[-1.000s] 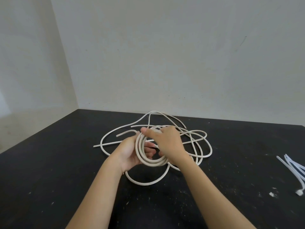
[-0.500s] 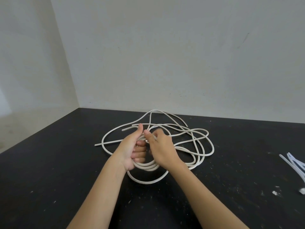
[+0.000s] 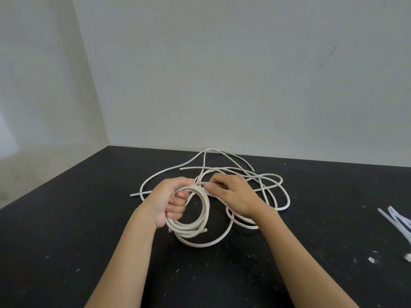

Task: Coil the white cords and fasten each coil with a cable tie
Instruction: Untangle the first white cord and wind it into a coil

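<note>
My left hand (image 3: pixel 165 201) gripped the round coil of white cord (image 3: pixel 206 205) over the black counter (image 3: pixel 89 241), fingers curled through its centre so loops couldn't spring apart. My right hand (image 3: pixel 233 194), just right of the coil, pinched a loose strand (image 3: pixel 262 190) to feed another turn. Clear plastic cable ties (image 3: pixel 398 221) lay well right, unused.

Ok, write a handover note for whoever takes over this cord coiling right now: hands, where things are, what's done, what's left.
Left hand: grips the part-wound coil of white cord.
Right hand: pinches a cord strand at the coil's top.
Loose cords lie tangled on the black table behind the hands. Cable ties lie at the far right, untouched.
Done: several loops wound.
Left: finish winding, tie this coil, then coil and tie the rest.
</note>
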Demonstrator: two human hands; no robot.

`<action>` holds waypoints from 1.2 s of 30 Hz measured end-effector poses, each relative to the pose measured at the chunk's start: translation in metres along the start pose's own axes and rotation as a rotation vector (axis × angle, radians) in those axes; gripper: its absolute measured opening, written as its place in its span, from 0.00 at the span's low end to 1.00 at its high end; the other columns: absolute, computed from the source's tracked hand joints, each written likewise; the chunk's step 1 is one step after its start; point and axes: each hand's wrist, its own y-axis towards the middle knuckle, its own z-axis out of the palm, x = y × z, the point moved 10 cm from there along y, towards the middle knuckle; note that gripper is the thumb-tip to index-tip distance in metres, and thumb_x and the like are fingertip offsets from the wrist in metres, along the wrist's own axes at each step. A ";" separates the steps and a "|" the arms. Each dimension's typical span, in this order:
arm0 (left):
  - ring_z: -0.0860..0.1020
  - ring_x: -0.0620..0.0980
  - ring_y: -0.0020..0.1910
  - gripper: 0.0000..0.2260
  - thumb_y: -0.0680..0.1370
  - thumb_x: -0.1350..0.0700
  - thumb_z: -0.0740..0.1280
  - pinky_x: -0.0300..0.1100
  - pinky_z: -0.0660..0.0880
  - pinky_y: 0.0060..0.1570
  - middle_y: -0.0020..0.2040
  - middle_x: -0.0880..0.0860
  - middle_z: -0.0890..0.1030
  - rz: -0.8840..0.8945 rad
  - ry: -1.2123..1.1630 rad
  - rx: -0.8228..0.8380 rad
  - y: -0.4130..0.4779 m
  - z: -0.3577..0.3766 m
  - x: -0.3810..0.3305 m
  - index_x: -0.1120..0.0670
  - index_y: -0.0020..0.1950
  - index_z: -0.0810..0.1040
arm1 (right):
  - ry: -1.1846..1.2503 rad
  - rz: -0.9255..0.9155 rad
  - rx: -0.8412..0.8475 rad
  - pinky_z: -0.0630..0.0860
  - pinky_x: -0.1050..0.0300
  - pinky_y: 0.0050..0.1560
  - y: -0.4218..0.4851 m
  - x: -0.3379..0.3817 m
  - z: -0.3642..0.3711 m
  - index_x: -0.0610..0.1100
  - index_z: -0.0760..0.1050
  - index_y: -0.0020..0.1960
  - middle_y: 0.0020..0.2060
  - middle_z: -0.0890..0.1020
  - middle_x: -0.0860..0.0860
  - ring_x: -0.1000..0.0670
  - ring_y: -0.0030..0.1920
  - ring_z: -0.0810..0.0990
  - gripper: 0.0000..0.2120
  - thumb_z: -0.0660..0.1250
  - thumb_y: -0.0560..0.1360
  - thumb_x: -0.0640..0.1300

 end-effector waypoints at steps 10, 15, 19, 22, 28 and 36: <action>0.57 0.44 0.17 0.21 0.77 0.52 0.65 0.34 0.54 0.19 0.20 0.48 0.60 0.242 -0.218 -0.367 -0.004 -0.046 -0.018 0.54 0.26 0.64 | 0.375 0.284 0.066 0.66 0.64 0.21 -0.003 -0.022 0.015 0.38 0.77 0.46 0.28 0.74 0.49 0.56 0.23 0.69 0.09 0.60 0.80 0.40; 0.55 0.44 0.16 0.20 0.77 0.53 0.64 0.34 0.52 0.19 0.19 0.48 0.58 0.373 -0.346 -0.451 -0.006 -0.051 -0.023 0.54 0.27 0.62 | 0.144 0.207 -0.010 0.69 0.58 0.32 0.005 -0.009 0.028 0.40 0.73 0.38 0.30 0.74 0.46 0.51 0.30 0.72 0.13 0.59 0.80 0.39; 0.55 0.44 0.15 0.21 0.79 0.53 0.63 0.34 0.52 0.19 0.18 0.48 0.58 0.386 -0.364 -0.422 -0.003 -0.042 -0.022 0.54 0.28 0.61 | 0.130 0.208 -0.050 0.62 0.57 0.31 0.003 -0.009 0.033 0.30 0.71 0.38 0.28 0.69 0.45 0.50 0.30 0.64 0.11 0.56 0.77 0.33; 0.55 0.44 0.15 0.21 0.79 0.54 0.63 0.33 0.52 0.19 0.18 0.48 0.57 0.394 -0.387 -0.413 -0.001 -0.037 -0.020 0.54 0.27 0.61 | 0.476 0.335 -0.073 0.71 0.54 0.36 0.002 -0.014 0.039 0.31 0.73 0.39 0.31 0.73 0.43 0.49 0.33 0.69 0.09 0.58 0.72 0.37; 0.55 0.45 0.16 0.21 0.78 0.53 0.62 0.32 0.53 0.19 0.18 0.48 0.57 0.425 -0.484 -0.405 0.001 -0.022 -0.014 0.54 0.27 0.60 | 1.044 0.539 -0.282 0.77 0.55 0.44 -0.011 -0.026 0.058 0.39 0.74 0.48 0.37 0.76 0.46 0.51 0.35 0.79 0.13 0.67 0.76 0.50; 0.55 0.44 0.17 0.20 0.78 0.52 0.62 0.32 0.53 0.19 0.18 0.47 0.58 0.406 -0.667 -0.539 -0.004 -0.020 0.001 0.54 0.28 0.60 | 0.824 0.510 -0.411 0.73 0.60 0.40 -0.014 -0.022 0.046 0.40 0.77 0.46 0.35 0.76 0.50 0.54 0.33 0.74 0.21 0.55 0.81 0.55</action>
